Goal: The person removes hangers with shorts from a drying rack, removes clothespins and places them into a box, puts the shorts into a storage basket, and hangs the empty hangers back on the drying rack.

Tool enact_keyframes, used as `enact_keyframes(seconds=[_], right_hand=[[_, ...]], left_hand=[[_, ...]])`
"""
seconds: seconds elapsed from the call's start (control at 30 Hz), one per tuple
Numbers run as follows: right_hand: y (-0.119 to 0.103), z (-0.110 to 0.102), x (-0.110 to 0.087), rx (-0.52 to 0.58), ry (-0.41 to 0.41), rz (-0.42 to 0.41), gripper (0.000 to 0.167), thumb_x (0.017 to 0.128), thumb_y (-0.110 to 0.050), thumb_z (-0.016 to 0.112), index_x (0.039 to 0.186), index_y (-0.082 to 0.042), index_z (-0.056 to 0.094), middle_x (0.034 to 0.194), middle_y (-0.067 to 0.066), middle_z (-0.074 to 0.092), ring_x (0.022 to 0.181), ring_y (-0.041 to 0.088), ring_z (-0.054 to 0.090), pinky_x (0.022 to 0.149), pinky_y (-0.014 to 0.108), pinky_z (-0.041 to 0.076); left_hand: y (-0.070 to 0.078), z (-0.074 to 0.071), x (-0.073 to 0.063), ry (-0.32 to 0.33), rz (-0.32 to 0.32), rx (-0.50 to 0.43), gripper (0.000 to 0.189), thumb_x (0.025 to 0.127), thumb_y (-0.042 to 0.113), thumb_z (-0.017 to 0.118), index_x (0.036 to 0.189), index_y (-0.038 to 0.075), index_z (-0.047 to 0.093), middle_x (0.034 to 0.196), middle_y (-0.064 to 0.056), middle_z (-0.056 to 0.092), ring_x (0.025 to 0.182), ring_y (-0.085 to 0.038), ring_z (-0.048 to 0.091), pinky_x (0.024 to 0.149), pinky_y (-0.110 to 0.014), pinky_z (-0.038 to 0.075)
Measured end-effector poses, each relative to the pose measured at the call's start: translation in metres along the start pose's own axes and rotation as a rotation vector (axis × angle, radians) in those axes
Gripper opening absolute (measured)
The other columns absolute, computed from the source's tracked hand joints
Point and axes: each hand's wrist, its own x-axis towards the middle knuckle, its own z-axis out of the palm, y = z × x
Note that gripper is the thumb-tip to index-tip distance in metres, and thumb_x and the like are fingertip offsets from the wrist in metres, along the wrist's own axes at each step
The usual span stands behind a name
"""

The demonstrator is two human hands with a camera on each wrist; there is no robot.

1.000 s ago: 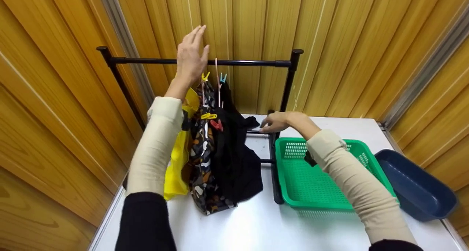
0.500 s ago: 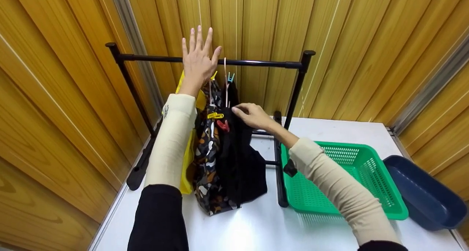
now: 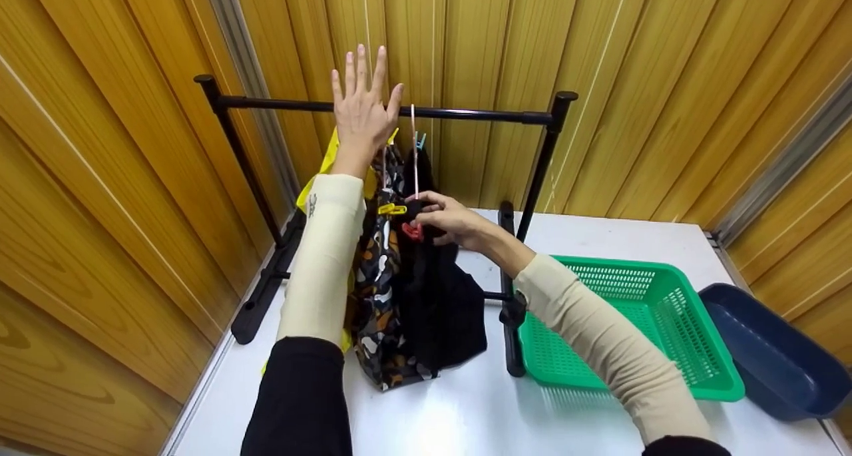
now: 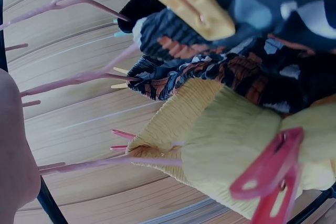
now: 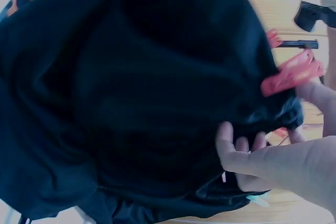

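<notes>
My left hand, fingers straight and spread, rests over the black rail of the rack. From the rail hang yellow shorts, camouflage-patterned shorts and black shorts, on pink hangers with clothespins. With curled fingers, my right hand grips the gathered waistband of the black shorts, close beside a red clothespin. A yellow clothespin sits on the camouflage shorts, just left of that hand. A blue clothespin clips the black shorts' far side.
On the white table, right of the rack, stands a green basket. A dark blue basin is beyond it. Black rack feet lie at both sides. Wood-patterned panels enclose the back and sides.
My right hand has moved left from above the basket's edge to the black shorts' waistband and now grips it. My left hand's fingers have spread over the rail. The head view has shifted slightly.
</notes>
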Motion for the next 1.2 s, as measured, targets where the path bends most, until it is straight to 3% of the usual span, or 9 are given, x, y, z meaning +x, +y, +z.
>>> enact_keyframes(seconds=[0.17,0.33,0.43,0.57,0.63,0.77,0.97,1.13,1.2], right_hand=[[-0.012,-0.001,-0.007,0.062,0.122,0.002,0.048,0.092,0.005,0.046,0.139,-0.001,0.047,0.069,-0.001,0.052,0.054,0.008,0.051,0.055,0.021,0.045],[-0.026,-0.012,-0.019,0.105,0.203,-0.041,0.055,0.088,0.011,0.041,0.144,0.008,0.042,0.059,-0.005,0.046,0.037,0.004,0.039,0.038,0.017,0.037],[-0.039,-0.022,-0.03,0.106,0.239,-0.049,0.06,0.084,0.013,0.039,0.144,0.008,0.046,0.07,-0.002,0.059,0.038,0.004,0.043,0.038,0.016,0.038],[-0.06,-0.036,-0.046,0.07,0.279,-0.035,0.065,0.081,0.015,0.037,0.143,0.004,0.051,0.106,0.008,0.071,0.046,0.006,0.053,0.04,0.018,0.041],[-0.072,-0.045,-0.053,0.033,0.289,-0.032,0.065,0.081,0.015,0.037,0.143,0.004,0.053,0.107,0.009,0.071,0.047,0.007,0.053,0.04,0.019,0.041],[-0.092,-0.061,-0.066,-0.113,0.292,-0.023,0.055,0.083,0.009,0.043,0.136,0.005,0.059,0.085,0.001,0.064,0.04,0.004,0.043,0.04,0.018,0.042],[-0.121,-0.077,-0.082,-0.375,0.229,0.014,0.048,0.084,0.003,0.048,0.129,0.003,0.063,0.098,-0.002,0.065,0.037,0.002,0.047,0.041,0.016,0.043],[-0.145,-0.08,-0.099,-0.515,0.153,0.056,0.048,0.085,0.007,0.047,0.131,0.004,0.061,0.091,-0.006,0.066,0.041,0.002,0.051,0.043,0.016,0.044],[-0.152,-0.08,-0.105,-0.598,0.163,0.05,0.048,0.085,0.007,0.047,0.13,0.003,0.063,0.089,-0.005,0.063,0.044,0.002,0.049,0.043,0.017,0.043]], left_hand=[[-0.001,0.0,0.002,-0.016,-0.01,-0.013,0.069,0.107,0.059,0.02,0.165,0.031,-0.007,0.173,-0.007,-0.006,0.161,-0.026,-0.004,0.129,-0.05,-0.006],[0.003,0.001,0.003,-0.041,-0.004,-0.018,0.069,0.107,0.06,0.016,0.164,0.031,-0.008,0.174,-0.008,-0.004,0.161,-0.027,-0.004,0.129,-0.05,-0.006],[0.006,0.002,0.004,-0.042,0.007,-0.024,0.068,0.107,0.059,0.016,0.165,0.03,-0.007,0.174,-0.009,-0.001,0.161,-0.027,-0.002,0.129,-0.05,-0.005],[0.008,0.005,0.005,-0.033,0.013,-0.037,0.067,0.108,0.057,0.018,0.165,0.029,-0.004,0.174,-0.01,0.001,0.162,-0.028,0.0,0.13,-0.05,-0.003],[0.008,0.006,0.006,-0.035,0.011,-0.044,0.067,0.108,0.056,0.019,0.165,0.029,-0.002,0.174,-0.009,0.0,0.162,-0.027,0.0,0.13,-0.051,-0.003],[0.007,0.006,0.006,-0.044,0.011,-0.046,0.066,0.108,0.054,0.017,0.165,0.028,-0.002,0.174,-0.009,-0.002,0.162,-0.027,-0.001,0.129,-0.051,-0.005],[0.002,0.004,0.004,-0.044,0.007,-0.062,0.064,0.109,0.051,0.017,0.166,0.026,0.002,0.173,-0.011,-0.001,0.161,-0.028,-0.001,0.129,-0.051,-0.004],[-0.004,0.003,0.0,-0.051,-0.019,-0.084,0.063,0.11,0.05,0.018,0.166,0.025,0.005,0.173,-0.012,-0.002,0.161,-0.029,-0.001,0.129,-0.052,-0.003],[-0.006,0.002,0.0,-0.066,-0.029,-0.089,0.063,0.11,0.051,0.017,0.166,0.025,0.005,0.173,-0.011,-0.003,0.161,-0.029,-0.002,0.129,-0.052,-0.004]])
